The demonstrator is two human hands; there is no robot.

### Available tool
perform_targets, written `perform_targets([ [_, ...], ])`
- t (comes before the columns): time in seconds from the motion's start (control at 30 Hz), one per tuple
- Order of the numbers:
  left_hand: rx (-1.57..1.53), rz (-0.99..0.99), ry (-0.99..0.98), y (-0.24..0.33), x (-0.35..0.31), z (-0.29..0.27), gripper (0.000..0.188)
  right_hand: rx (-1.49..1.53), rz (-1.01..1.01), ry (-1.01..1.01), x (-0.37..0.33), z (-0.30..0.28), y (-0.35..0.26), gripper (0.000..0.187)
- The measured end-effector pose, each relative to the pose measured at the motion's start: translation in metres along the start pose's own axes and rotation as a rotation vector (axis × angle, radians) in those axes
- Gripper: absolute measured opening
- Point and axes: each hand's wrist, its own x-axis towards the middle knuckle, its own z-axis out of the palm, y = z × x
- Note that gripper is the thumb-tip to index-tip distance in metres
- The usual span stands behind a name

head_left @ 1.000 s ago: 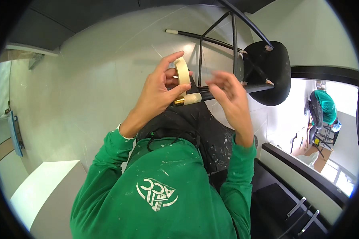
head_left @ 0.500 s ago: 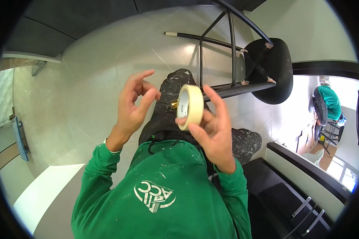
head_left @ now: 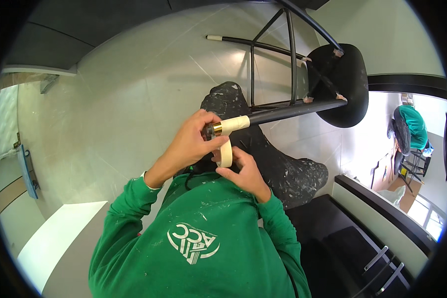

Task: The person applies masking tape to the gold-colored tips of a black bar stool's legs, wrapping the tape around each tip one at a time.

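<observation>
A roll of cream masking tape (head_left: pixel 226 155) is in my right hand (head_left: pixel 247 173), thumb and fingers gripping its rim in front of my lap. Just above it, my left hand (head_left: pixel 191 138) closes round the end of a black bar stool's leg (head_left: pixel 293 111). The left thumb reaches down to the roll's upper edge. Near the leg's end shows a gold-coloured tip (head_left: pixel 217 129). Beside that tip, a band of cream tape (head_left: pixel 236 123) lies around the black tube. The stool is tipped over, its dark seat (head_left: pixel 345 84) to the right.
Another stool leg ends in a pale wrapped tip (head_left: pixel 214 37). Grey tiles (head_left: pixel 124 114) cover the floor. At lower right stands a black cabinet (head_left: pixel 323 233) with metal handles, at lower left a white panel (head_left: pixel 59 233). Beyond an opening, a person in green (head_left: pixel 411 124) bends over.
My left hand has moved right and taken hold of the stool leg's end. My right hand has brought the tape roll down and left, against the leg. The taped band now shows.
</observation>
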Motion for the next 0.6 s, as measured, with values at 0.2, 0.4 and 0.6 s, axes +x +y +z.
perform_targets([
  [0.2, -0.251, -0.085, 0.057, -0.016, -0.008, 0.009, 0.036, 0.188, -0.019, -0.087, 0.049, -0.007, 0.022, 0.065],
  [0.4, -0.633, 0.056, 0.041, -0.023, -0.003, 0.017, 0.041, 0.270, -0.144, 0.062, 0.058, -0.009, 0.027, 0.066],
  [0.6, -0.933, -0.083, 0.063, -0.041, -0.002, 0.015, 0.033, 0.148, 0.089, 0.147, 0.002, -0.049, -0.016, 0.025],
])
